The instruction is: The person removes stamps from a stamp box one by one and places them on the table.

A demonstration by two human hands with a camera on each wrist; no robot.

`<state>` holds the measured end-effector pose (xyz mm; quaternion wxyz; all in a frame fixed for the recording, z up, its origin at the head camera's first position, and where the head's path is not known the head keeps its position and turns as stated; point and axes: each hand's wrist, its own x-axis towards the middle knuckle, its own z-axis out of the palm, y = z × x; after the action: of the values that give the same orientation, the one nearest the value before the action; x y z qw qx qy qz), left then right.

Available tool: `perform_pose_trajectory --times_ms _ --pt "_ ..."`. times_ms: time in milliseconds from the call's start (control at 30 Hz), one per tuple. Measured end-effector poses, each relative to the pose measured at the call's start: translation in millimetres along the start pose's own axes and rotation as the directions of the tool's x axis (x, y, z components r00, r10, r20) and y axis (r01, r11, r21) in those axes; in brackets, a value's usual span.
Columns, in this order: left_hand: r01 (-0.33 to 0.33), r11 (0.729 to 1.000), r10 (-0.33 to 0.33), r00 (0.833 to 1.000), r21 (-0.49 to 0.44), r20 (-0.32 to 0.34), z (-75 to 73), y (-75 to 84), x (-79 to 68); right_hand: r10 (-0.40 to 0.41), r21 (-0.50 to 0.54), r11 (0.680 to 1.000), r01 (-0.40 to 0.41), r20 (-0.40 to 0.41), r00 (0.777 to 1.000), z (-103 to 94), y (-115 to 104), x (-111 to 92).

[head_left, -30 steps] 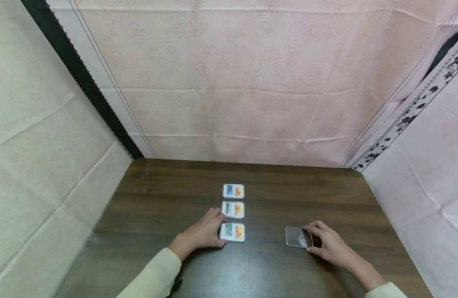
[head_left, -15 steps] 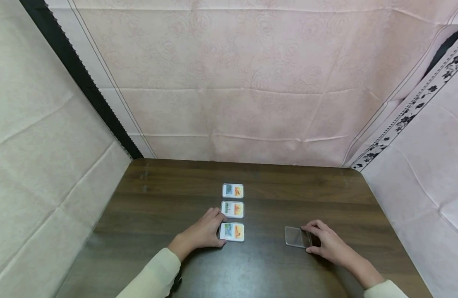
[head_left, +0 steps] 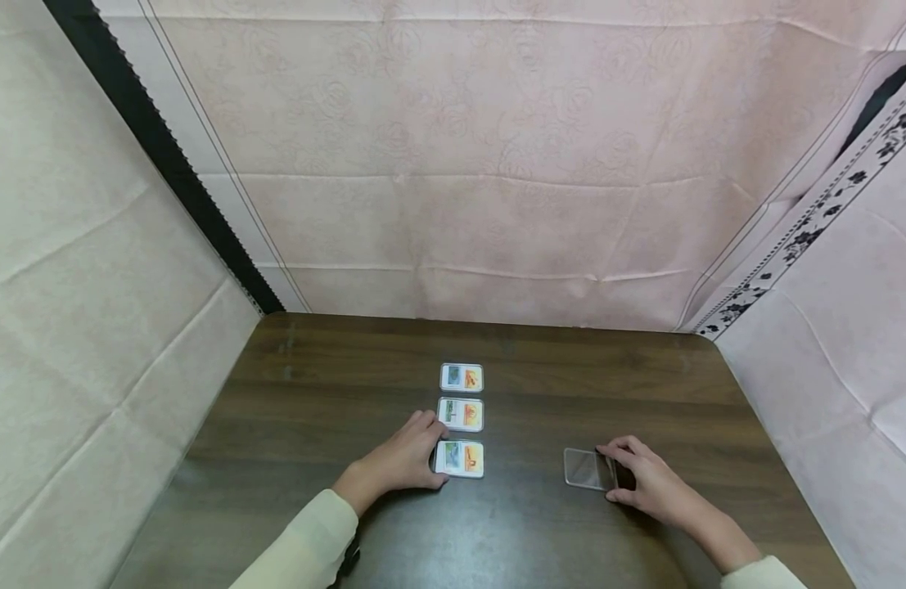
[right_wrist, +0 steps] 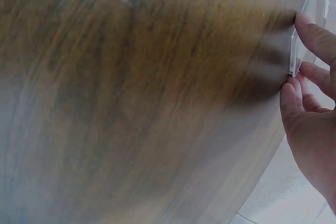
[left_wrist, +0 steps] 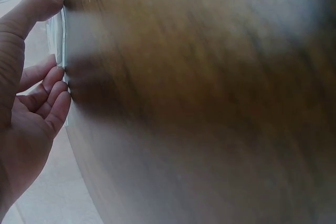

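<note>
Three flat picture cards with rounded, clear-looking edges lie in a column on the table: a far card (head_left: pixel 462 377), a middle card (head_left: pixel 461 415) and a near card (head_left: pixel 460 459). At the near card's left end, my left hand (head_left: pixel 403 460) holds it between thumb and fingertips. Over to the right, my right hand (head_left: pixel 655 483) pinches the right end of a clear, see-through plastic case (head_left: pixel 585 469), thumb on the near side and fingers on the far side. In the right wrist view this case (right_wrist: pixel 311 6) appears edge-on, low against the tabletop.
The dark wooden table (head_left: pixel 335 360) ends at a pale patterned cloth (head_left: pixel 497 229) hung behind it. More pale cloth hangs at the left side (head_left: pixel 106 352) and at the right (head_left: pixel 828 343), where a black floral border runs down it.
A whitish patch seen on the clear case a second ago has gone. Both hands stay in place, apart from a very slight shift of the view.
</note>
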<state>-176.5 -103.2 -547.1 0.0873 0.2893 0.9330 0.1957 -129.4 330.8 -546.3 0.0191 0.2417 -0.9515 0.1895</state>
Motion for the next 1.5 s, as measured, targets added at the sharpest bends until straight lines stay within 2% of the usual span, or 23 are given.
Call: perform_pose_trajectory --times_ms 167,367,533,767,1133,1500 --pt "-0.002 1.000 0.002 1.000 0.002 -0.004 0.2 -1.1 0.9 0.008 0.000 1.000 -0.008 0.018 1.000 -0.5 1 0" --pt "-0.002 1.000 0.002 1.000 -0.006 0.001 0.1 -1.5 0.9 -0.022 -0.006 1.000 0.022 0.013 1.000 -0.1 2 1" --pt "0.004 1.000 -0.004 1.000 -0.008 0.004 -0.1 -1.0 1.1 0.008 -0.003 1.000 -0.008 0.025 1.000 -1.6 0 1" --pt "0.005 1.000 -0.005 1.000 -0.008 0.002 -0.3 -0.6 0.0 -0.002 -0.015 1.000 0.002 -0.021 1.000 -1.4 -3 2" --pt "0.008 1.000 -0.008 1.000 -0.009 0.007 1.7 -0.6 -0.8 -0.009 0.006 1.000 0.009 -0.046 0.999 -12.2 -14 13" --pt "-0.001 1.000 0.001 1.000 -0.019 0.003 -0.1 -0.8 -0.1 -0.027 0.035 0.999 0.028 -0.047 0.999 -11.5 -28 27"
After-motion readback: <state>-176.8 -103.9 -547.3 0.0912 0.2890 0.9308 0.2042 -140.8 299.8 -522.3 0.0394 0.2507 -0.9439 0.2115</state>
